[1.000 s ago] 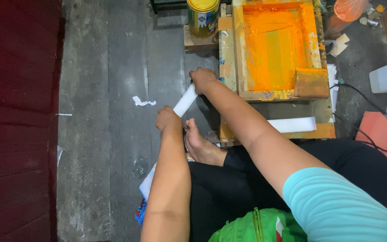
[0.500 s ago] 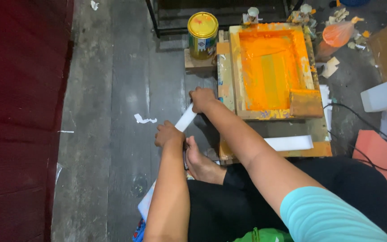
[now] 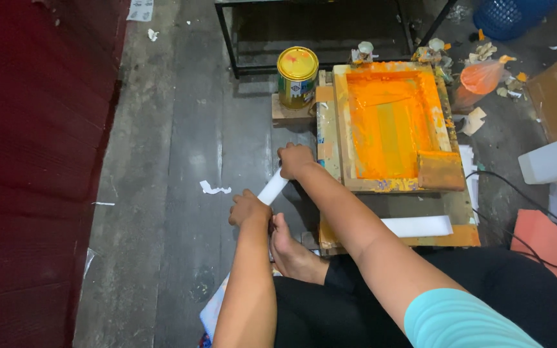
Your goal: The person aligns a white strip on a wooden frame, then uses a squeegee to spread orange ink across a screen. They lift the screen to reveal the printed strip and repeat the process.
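Both hands grip one white strip.
Left hand (image 3: pixel 249 209) and right hand (image 3: pixel 295 161), fingers closed on the white strip (image 3: pixel 273 187), beside the orange-inked frame (image 3: pixel 391 125); paint can (image 3: pixel 297 76) behind.

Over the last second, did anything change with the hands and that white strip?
Hardly anything. The left hand and right hand still grip the white strip at its two ends, in the same slanted pose beside the orange-inked printing frame. Nothing was picked up or let go. Only the head camera tilted, so more of the floor beyond the paint can now shows. The frame, the can and the bare foot stayed put.
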